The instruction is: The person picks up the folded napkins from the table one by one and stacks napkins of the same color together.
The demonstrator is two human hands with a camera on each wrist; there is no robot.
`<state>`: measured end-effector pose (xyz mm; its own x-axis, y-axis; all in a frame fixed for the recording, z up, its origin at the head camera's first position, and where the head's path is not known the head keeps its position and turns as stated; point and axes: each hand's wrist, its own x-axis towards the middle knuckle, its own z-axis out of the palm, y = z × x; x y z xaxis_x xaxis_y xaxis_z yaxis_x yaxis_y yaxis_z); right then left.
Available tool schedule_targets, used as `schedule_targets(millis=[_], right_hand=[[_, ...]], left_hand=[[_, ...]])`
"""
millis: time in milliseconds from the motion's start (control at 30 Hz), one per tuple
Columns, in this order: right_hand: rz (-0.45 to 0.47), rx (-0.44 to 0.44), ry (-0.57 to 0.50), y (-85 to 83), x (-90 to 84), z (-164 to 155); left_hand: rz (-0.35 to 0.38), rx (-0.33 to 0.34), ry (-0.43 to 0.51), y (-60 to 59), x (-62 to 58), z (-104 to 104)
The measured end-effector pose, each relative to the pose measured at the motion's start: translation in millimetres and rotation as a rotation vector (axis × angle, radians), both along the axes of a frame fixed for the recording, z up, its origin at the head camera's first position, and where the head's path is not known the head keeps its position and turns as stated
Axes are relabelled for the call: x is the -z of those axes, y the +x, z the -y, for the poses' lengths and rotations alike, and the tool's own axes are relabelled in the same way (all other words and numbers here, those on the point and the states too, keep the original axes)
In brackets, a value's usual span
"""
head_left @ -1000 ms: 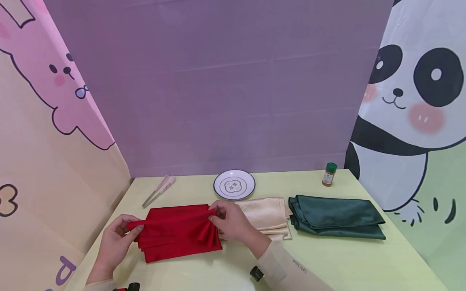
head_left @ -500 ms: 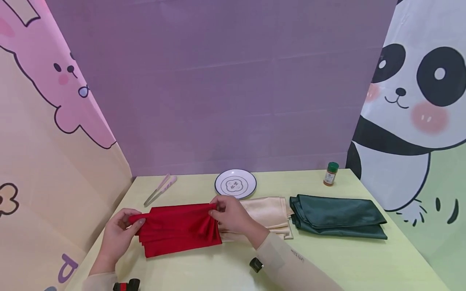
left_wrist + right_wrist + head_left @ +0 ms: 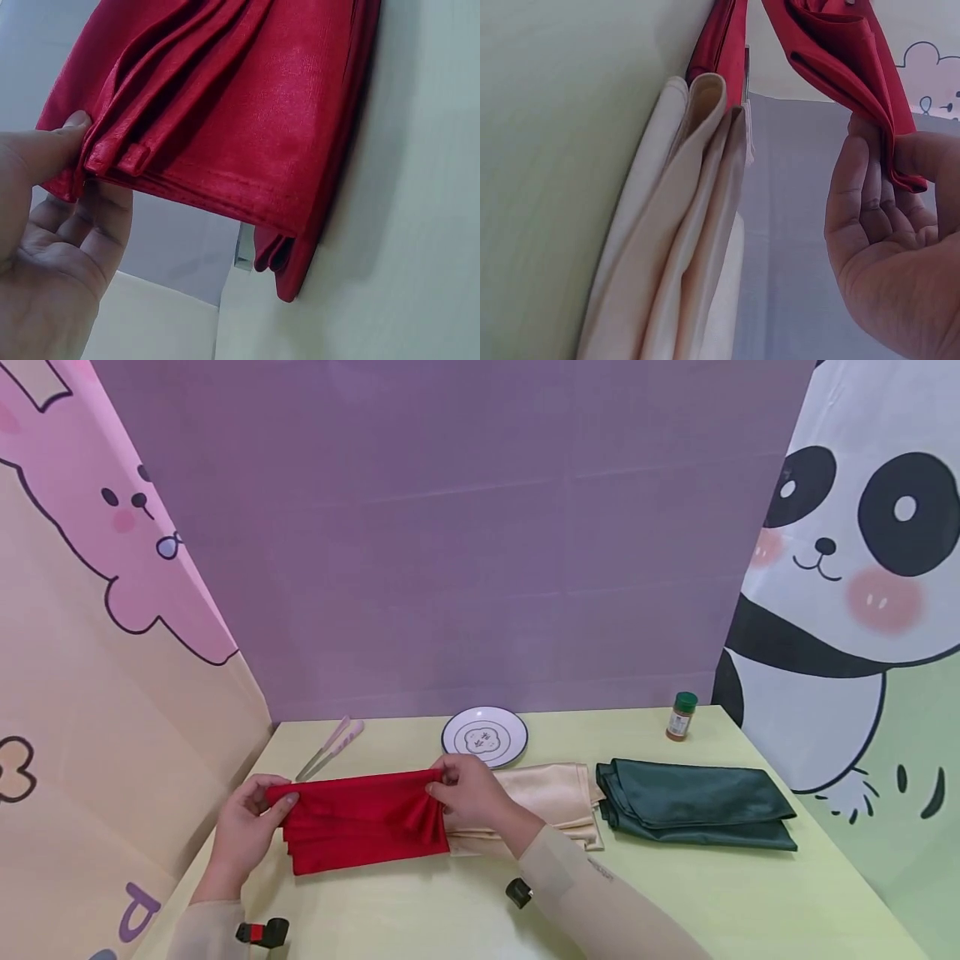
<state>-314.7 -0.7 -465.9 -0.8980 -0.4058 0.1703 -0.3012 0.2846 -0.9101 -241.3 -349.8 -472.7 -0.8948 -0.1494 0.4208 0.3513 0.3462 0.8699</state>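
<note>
A red cloth (image 3: 363,820), folded in pleats, lies on the yellow-green table (image 3: 735,893) in front of me. My left hand (image 3: 255,810) pinches the pleated top edge at its left end; the left wrist view shows thumb and fingers squeezing the red cloth (image 3: 225,105). My right hand (image 3: 461,793) pinches the same edge at its right end, lifted a little off the stack. In the right wrist view the red cloth (image 3: 855,67) sits between thumb and fingers, beside the cream cloth (image 3: 682,247).
A folded cream cloth (image 3: 555,802) lies right of the red one, then a folded dark green cloth (image 3: 693,806). Behind stand a white plate (image 3: 484,736), tongs (image 3: 330,749) and a small spice jar (image 3: 681,717). Picture panels wall the table on three sides.
Both hands have carried the pinched red edge a little farther from me, toward the plate, drawing the top pleat taut. The head view shifted slightly.
</note>
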Motion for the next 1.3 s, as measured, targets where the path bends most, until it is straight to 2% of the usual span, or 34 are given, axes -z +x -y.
schedule_targets(millis=[333, 667, 900, 1067, 1300], right_hand=[[0.048, 0.007, -0.035, -10.0, 1.5, 7.9], [0.048, 0.042, 0.045, -20.8, 4.6, 16.6], [0.101, 0.021, 0.065, -27.0, 2.2, 20.0], [0.115, 0.039, 0.087, -31.2, 2.6, 21.0], [0.106, 0.058, 0.124, -35.2, 9.2, 24.5]], left_hand=[[0.090, 0.001, -0.005, -16.9, 0.3, 6.2], [0.159, 0.030, -0.009, -30.1, 3.0, 15.6], [0.195, 0.010, -0.040, -41.0, 6.5, 18.4], [0.219, 0.011, -0.052, -50.0, 10.0, 16.2], [0.259, -0.033, -0.074, -54.2, 13.2, 16.0]])
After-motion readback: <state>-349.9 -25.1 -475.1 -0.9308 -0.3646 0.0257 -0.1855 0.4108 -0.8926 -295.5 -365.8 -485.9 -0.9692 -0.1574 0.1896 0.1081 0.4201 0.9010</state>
